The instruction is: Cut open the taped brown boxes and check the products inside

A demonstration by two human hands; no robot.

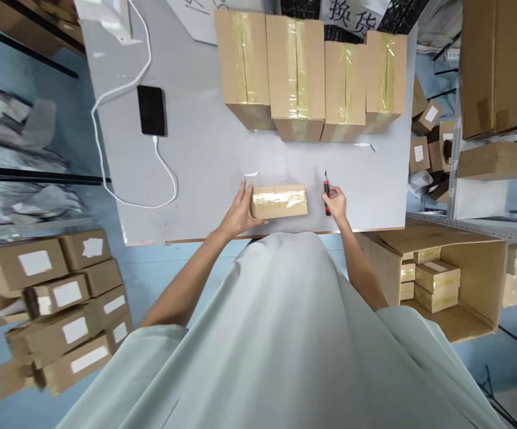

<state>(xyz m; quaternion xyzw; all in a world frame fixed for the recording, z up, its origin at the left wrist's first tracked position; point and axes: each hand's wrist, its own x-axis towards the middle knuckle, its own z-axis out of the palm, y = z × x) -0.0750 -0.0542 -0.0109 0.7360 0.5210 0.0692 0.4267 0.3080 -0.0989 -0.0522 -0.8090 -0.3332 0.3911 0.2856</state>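
Observation:
A small cardboard box with clear tape along its top lies near the front edge of the white table. My left hand grips the left end of this box, thumb at the near side and fingers at the far side. To the right of the box, my right hand is closed around a red and black utility knife. The knife's tip points away from me, and a gap separates it from the box.
Several taped cartons stand in a row at the table's back. A black phone lies left with a white cable. At right is a big open carton holding small boxes; labelled boxes are stacked on the left.

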